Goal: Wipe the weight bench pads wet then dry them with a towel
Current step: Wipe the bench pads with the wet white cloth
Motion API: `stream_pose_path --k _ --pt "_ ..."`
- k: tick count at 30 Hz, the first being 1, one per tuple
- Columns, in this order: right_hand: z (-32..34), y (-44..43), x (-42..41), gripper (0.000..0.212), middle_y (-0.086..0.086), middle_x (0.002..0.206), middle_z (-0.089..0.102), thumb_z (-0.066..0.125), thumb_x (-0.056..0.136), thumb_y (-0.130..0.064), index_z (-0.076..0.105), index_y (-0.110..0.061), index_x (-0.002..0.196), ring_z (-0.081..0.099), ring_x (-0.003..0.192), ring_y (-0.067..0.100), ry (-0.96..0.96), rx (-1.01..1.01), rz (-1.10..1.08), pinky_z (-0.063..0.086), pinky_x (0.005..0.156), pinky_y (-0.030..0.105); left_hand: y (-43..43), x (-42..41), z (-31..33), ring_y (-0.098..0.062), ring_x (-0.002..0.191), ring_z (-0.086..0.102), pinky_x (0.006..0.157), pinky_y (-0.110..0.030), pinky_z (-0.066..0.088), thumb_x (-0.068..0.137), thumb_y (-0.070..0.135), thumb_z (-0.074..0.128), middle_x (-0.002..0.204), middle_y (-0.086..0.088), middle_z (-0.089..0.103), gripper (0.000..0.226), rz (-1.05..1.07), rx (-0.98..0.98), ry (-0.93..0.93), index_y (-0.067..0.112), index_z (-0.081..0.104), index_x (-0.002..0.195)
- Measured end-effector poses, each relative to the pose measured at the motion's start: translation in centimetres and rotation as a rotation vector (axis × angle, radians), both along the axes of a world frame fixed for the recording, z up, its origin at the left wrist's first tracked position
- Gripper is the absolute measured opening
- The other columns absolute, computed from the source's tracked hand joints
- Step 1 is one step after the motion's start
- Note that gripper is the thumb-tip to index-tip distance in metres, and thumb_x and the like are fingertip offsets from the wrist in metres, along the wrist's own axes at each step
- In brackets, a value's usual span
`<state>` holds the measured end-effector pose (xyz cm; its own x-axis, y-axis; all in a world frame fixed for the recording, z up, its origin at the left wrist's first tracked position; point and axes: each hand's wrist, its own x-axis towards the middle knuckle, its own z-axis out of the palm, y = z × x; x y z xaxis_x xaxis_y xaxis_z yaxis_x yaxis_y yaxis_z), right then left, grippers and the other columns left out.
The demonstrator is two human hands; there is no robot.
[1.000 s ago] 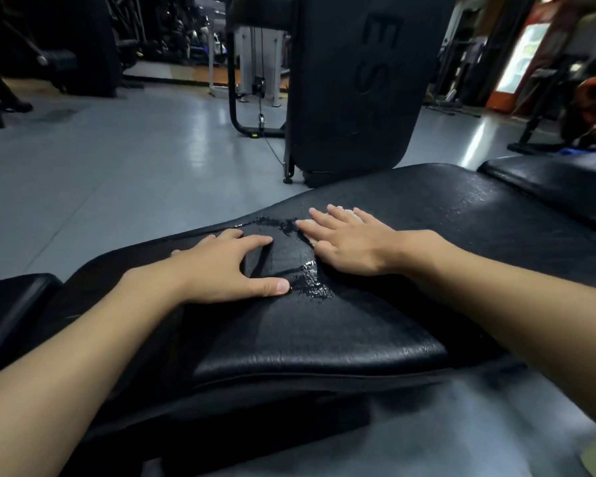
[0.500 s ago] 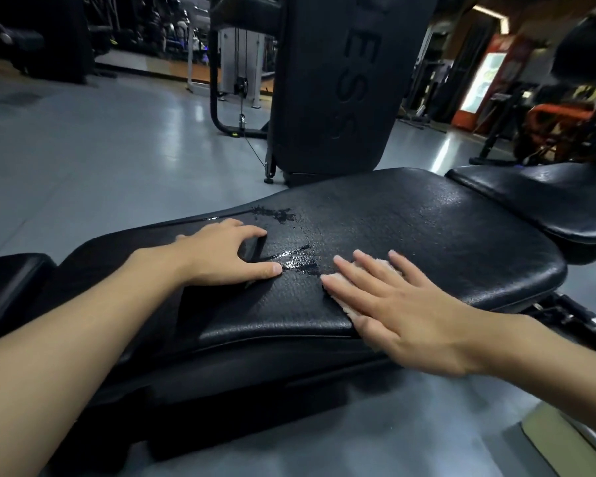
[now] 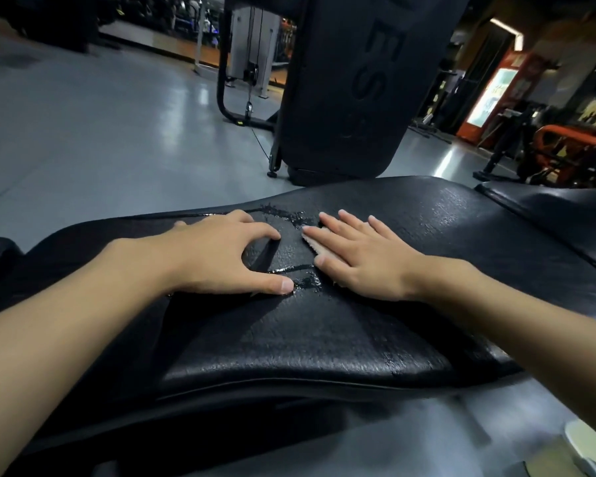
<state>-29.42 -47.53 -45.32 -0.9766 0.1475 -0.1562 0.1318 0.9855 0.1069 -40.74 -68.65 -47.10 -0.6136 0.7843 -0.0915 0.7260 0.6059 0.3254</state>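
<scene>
The pale cloth (image 3: 313, 245) has been swept back from the near edge of the bench pad (image 3: 324, 339) to its far side under the flat right hand (image 3: 358, 259), grip open; the left hand (image 3: 217, 256), gripping nothing, is braced on the pad; wet streaks (image 3: 306, 281) remain, so wiping is judged unfinished

Black textured bench pad (image 3: 324, 342), pale cloth (image 3: 319, 245), glossy grey floor (image 3: 93, 132), orange machine frame (image 3: 558, 139)
</scene>
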Motion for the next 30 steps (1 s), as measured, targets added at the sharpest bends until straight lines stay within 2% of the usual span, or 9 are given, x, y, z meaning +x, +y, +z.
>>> stream_pose_path --k 9,14,19,23,30 --pt "-0.1 3.0 -12.3 0.057 -0.008 0.167 0.003 0.018 0.101 -0.060 0.013 -0.045 0.156 -0.003 0.154 0.018 0.025 0.001 -0.109 -0.004 0.122 0.050 0.2 -0.2 -0.2 -0.012 0.143 0.026 0.107 -0.062 0.032 0.053 0.101 0.036 0.152 0.021 0.024 0.097 -0.016 -0.022 0.031 0.059 0.024 0.139" --pt "0.0 3.1 -15.2 0.059 -0.006 0.167 0.011 0.015 0.099 -0.060 0.019 -0.043 0.156 0.003 0.154 0.023 0.005 0.024 -0.156 0.000 0.120 0.054 0.0 0.1 -0.5 -0.010 0.147 0.016 0.111 -0.060 0.026 0.056 0.099 0.037 0.157 0.018 0.019 0.097 0.002 -0.012 0.029 0.057 0.021 0.142" --pt "-0.4 1.9 -12.3 0.058 -0.007 0.168 0.002 0.017 0.101 -0.059 0.010 -0.042 0.157 -0.003 0.154 0.022 0.028 0.023 -0.127 -0.001 0.122 0.051 -0.1 0.4 -0.5 -0.013 0.147 0.018 0.111 -0.060 0.027 0.055 0.100 0.037 0.158 0.018 0.019 0.098 0.008 -0.006 0.025 0.058 0.022 0.143" --pt "-0.6 -0.4 -7.4 0.057 -0.007 0.168 0.000 0.018 0.102 -0.057 0.010 -0.043 0.157 -0.003 0.154 0.021 0.041 -0.003 -0.053 -0.001 0.123 0.049 -0.1 0.1 -0.6 -0.015 0.145 0.026 0.109 -0.061 0.030 0.049 0.103 0.032 0.156 0.019 0.023 0.101 0.014 0.003 0.019 0.059 0.024 0.140" --pt "-0.4 -3.4 2.1 0.057 -0.008 0.167 -0.004 0.015 0.102 -0.057 0.004 -0.043 0.156 -0.009 0.153 0.017 0.022 0.022 0.045 -0.003 0.123 0.045 -0.5 0.8 -0.6 -0.013 0.146 0.025 0.111 -0.059 0.029 0.048 0.103 0.028 0.158 0.018 0.022 0.104 0.025 0.029 0.034 0.057 0.026 0.142"
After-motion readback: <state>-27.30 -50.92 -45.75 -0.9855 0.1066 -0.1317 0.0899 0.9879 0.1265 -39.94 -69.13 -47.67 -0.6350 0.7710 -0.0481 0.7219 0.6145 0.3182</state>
